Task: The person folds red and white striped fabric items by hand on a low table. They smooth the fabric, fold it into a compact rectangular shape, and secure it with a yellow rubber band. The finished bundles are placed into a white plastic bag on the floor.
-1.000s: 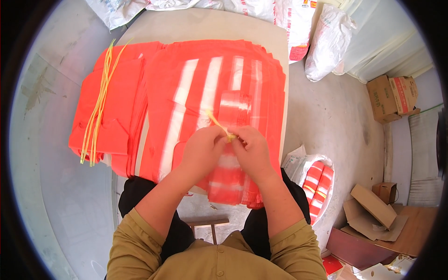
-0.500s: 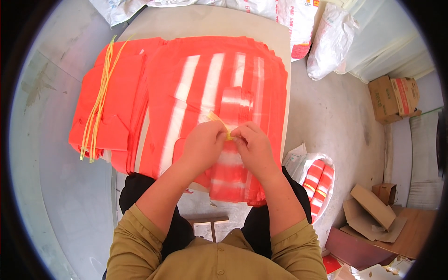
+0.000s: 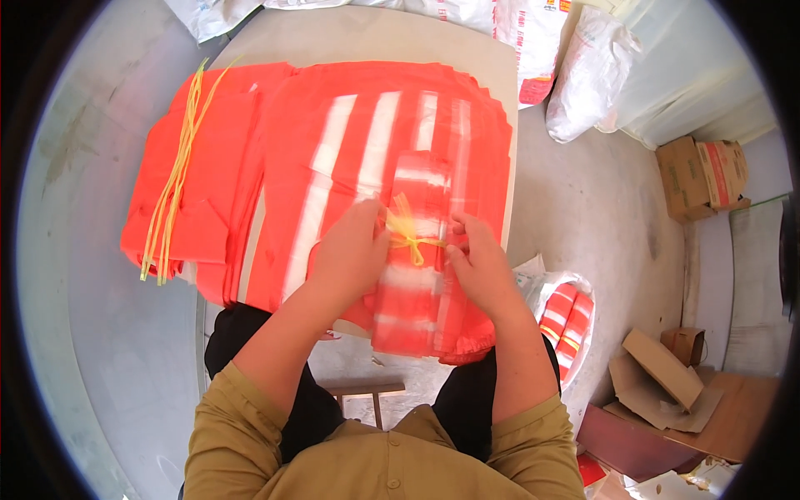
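A folded bundle of orange-and-white striped plastic bags (image 3: 414,267) lay at the table's (image 3: 350,37) near edge atop a spread stack of orange bags (image 3: 333,150) — the left hand (image 3: 350,254) and right hand (image 3: 477,265) each pinched closed on the thin yellow plastic tie (image 3: 406,232) knotted around it — with loose yellow strips (image 3: 175,179) well to the left.

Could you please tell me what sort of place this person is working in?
Probably a small packing workshop or storeroom: stacks of orange plastic bags cover the table, white sacks and cardboard boxes sit on the concrete floor.
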`<state>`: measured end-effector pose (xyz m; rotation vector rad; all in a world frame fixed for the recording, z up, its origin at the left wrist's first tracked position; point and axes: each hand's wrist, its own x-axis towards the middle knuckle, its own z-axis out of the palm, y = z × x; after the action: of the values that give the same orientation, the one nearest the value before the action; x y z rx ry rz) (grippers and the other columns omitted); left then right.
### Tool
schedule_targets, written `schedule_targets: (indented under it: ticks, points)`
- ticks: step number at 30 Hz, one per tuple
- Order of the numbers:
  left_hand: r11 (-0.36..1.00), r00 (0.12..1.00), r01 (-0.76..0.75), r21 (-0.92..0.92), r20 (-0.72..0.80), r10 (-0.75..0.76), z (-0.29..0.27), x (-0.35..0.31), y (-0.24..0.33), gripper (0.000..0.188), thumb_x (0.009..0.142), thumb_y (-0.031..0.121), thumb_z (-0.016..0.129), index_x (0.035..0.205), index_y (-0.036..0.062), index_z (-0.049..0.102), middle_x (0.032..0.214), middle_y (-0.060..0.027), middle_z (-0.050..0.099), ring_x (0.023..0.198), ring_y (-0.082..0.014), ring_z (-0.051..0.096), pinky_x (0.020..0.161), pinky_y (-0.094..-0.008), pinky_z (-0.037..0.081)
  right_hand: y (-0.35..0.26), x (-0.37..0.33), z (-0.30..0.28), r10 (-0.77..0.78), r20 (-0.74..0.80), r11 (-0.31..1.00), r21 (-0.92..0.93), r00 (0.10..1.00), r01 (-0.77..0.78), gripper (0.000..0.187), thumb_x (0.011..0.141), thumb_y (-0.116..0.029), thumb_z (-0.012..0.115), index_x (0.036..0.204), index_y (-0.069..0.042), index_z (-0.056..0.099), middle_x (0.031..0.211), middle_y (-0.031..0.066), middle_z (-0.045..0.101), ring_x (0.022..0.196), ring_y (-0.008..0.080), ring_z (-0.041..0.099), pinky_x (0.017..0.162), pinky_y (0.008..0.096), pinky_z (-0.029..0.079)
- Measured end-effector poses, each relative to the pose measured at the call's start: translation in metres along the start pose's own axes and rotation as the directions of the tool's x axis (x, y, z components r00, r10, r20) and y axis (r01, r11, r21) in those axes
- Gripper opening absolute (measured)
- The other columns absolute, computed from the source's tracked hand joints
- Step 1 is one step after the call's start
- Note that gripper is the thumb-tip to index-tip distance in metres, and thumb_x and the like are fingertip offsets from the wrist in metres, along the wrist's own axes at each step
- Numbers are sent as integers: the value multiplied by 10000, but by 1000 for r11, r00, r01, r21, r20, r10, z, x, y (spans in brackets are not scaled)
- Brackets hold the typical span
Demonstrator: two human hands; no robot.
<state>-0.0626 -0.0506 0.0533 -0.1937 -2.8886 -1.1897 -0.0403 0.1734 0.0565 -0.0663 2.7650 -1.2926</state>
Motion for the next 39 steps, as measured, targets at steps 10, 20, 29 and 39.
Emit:
schedule_targets:
  ticks: [10,20,29,39]
  points:
    - [854,926,271,-445,363,-105,-11,-10,-9,360,1010,237,670,1302,42,590,1187,-113,662,1012,-232,680,863,-364,561,-18,-1,-7,114,176,781,592,978,-197,543,1007,-49,563,1532,-78,426,1374,111,593,1133,200,658,970,360,530]
    - [-39,687,725,-688,726,-27,-6,-20,5,555,1034,260,663,1519,121,432,1422,-96,580,1285,-244,594,1042,-463,543,-26,5,20,294,180,528,789,939,-316,761,1016,-64,623,1655,-92,212,1397,104,600,1118,153,632,970,305,507]
    - [243,748,657,-714,658,-90,13,-28,14,716,1003,136,691,1606,62,313,1486,-135,534,1315,-233,579,1086,-404,520,-31,3,5,233,-192,667,745,953,-13,765,991,-28,625,1647,-86,237,1319,135,630,1091,159,629,918,283,519]
    - [366,659,716,-594,749,-74,19,-36,13,683,1001,5,625,1599,-24,295,1500,-154,527,1333,-222,557,1112,-364,482,33,3,-34,126,-143,991,69,982,-117,265,929,-44,692,1186,-22,631,1040,57,636,959,145,619,820,302,528]
